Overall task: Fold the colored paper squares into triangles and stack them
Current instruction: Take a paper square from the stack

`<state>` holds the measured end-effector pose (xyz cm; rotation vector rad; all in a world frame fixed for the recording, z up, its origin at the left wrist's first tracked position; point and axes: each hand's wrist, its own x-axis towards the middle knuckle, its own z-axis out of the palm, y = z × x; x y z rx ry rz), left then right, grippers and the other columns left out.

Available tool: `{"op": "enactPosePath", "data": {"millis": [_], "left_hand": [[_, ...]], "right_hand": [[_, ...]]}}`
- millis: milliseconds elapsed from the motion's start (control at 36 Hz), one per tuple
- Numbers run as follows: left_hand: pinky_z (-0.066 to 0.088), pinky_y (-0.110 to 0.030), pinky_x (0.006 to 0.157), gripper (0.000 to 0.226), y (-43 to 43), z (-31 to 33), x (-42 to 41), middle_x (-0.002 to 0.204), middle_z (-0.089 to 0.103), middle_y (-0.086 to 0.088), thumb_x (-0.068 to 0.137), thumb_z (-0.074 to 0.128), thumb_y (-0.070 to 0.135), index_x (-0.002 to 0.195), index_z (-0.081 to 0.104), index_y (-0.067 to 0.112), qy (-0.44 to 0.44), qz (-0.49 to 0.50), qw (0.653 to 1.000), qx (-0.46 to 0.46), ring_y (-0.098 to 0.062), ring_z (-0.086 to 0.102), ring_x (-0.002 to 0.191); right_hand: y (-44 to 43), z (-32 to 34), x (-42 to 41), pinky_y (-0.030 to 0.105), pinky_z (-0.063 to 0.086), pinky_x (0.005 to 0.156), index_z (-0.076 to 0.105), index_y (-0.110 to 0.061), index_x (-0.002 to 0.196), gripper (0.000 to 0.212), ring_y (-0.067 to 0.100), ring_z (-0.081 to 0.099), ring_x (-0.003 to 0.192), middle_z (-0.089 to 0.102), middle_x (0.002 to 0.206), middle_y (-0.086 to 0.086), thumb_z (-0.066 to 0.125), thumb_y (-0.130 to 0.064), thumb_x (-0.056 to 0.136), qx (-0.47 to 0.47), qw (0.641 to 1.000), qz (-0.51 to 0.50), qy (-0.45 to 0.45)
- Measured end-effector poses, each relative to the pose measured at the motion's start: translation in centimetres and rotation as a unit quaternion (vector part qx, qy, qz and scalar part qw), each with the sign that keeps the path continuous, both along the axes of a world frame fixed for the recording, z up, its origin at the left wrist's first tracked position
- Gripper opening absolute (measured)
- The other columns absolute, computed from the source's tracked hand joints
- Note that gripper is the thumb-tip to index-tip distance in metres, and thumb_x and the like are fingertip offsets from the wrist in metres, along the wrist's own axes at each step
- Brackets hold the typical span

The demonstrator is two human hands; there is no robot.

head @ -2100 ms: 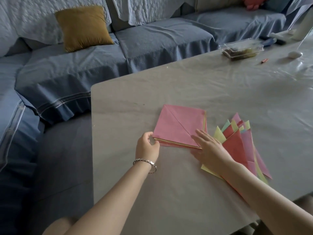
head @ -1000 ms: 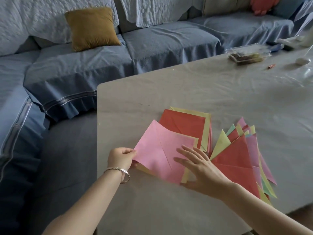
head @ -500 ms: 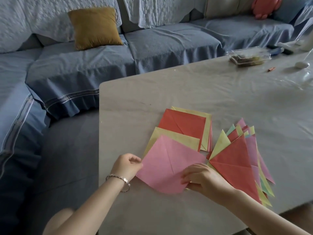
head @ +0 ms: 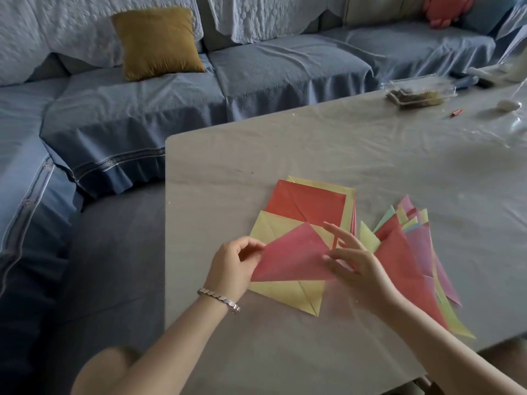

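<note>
A pink paper (head: 293, 256), folded into a triangle, lies over a yellow square sheet (head: 288, 293) near the table's front left. My left hand (head: 235, 263) pinches the triangle's left corner. My right hand (head: 356, 260) rests on its right corner with fingers spread. Behind them sits the stack of unfolded squares (head: 310, 203), a red sheet on top. To the right lies a fanned pile of folded triangles (head: 410, 260), a red one uppermost.
The grey table (head: 313, 143) has its left edge beside a blue sofa (head: 128, 115) with a mustard cushion (head: 156, 41). At the far right stand a clear plastic container (head: 419, 91), a small red item (head: 457, 112) and a white object (head: 509, 104).
The pink sheet was pulled off the stack toward me together with a yellow one, then folded in half into a triangle. Both hands moved nearer the table's front.
</note>
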<state>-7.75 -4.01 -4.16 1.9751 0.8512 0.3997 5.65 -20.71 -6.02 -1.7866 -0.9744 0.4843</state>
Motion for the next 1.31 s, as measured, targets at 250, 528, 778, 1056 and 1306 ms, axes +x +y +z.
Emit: {"op": "enactPosePath", "data": {"millis": [250, 528, 778, 1056, 1306], "left_hand": [[0.044, -0.008, 0.058, 0.023, -1.0, 0.7, -2.0, 0.071, 0.068, 0.007, 0.084, 0.062, 0.005, 0.071, 0.065, 0.024, -0.006, 0.005, 0.997, -0.08, 0.004, 0.06, 0.061], [0.04, 0.0, 0.066, 0.01, -2.8, 3.2, -1.9, 0.08, 0.064, 0.021, 0.078, 0.069, 0.027, 0.086, 0.065, 0.031, -0.062, -0.006, 0.997, 0.044, 0.012, 0.059, 0.08], [0.042, 0.0, 0.069, 0.019, -4.0, 3.6, -0.8, 0.077, 0.06, 0.028, 0.075, 0.073, 0.007, 0.091, 0.074, 0.018, -0.127, 0.037, 0.983, 0.124, 0.013, 0.059, 0.078], [0.042, -0.002, 0.071, 0.021, -4.1, 3.7, -1.2, 0.083, 0.063, 0.021, 0.077, 0.071, 0.006, 0.094, 0.073, 0.018, -0.154, 0.026, 0.973, 0.172, 0.003, 0.061, 0.084], [0.04, 0.0, 0.067, 0.02, -4.3, 3.7, -1.4, 0.076, 0.063, 0.019, 0.076, 0.064, 0.019, 0.094, 0.073, 0.017, -0.163, 0.03, 0.972, 0.166, 0.004, 0.06, 0.076]], "right_hand": [[1.3, 2.3, -0.9, 0.006, 0.044, 0.063, 0.07, -0.032, 0.072, 0.018, -0.01, 0.059, 0.066, 0.069, 0.071, -0.023, 0.066, -0.018, 0.084, -0.024, 0.994, -0.054, 0.096], [1.4, 3.3, -1.9, 0.012, 0.047, 0.061, 0.071, -0.033, 0.066, 0.02, -0.003, 0.061, 0.062, 0.07, 0.066, -0.017, 0.068, -0.021, 0.082, -0.019, 0.981, -0.128, 0.148], [1.2, 4.7, -2.9, 0.005, 0.043, 0.059, 0.07, -0.028, 0.07, 0.019, -0.009, 0.059, 0.061, 0.068, 0.066, -0.022, 0.068, -0.012, 0.081, 0.049, 0.978, -0.151, 0.139], [1.2, 5.4, -3.6, 0.011, 0.046, 0.053, 0.067, -0.022, 0.079, 0.01, -0.002, 0.063, 0.059, 0.071, 0.068, -0.013, 0.071, -0.013, 0.077, 0.08, 0.966, -0.173, 0.172], [0.9, 5.9, -4.1, 0.014, 0.048, 0.056, 0.069, -0.026, 0.077, 0.02, 0.0, 0.063, 0.059, 0.071, 0.067, -0.012, 0.067, -0.006, 0.08, 0.105, 0.964, -0.157, 0.19]]}}
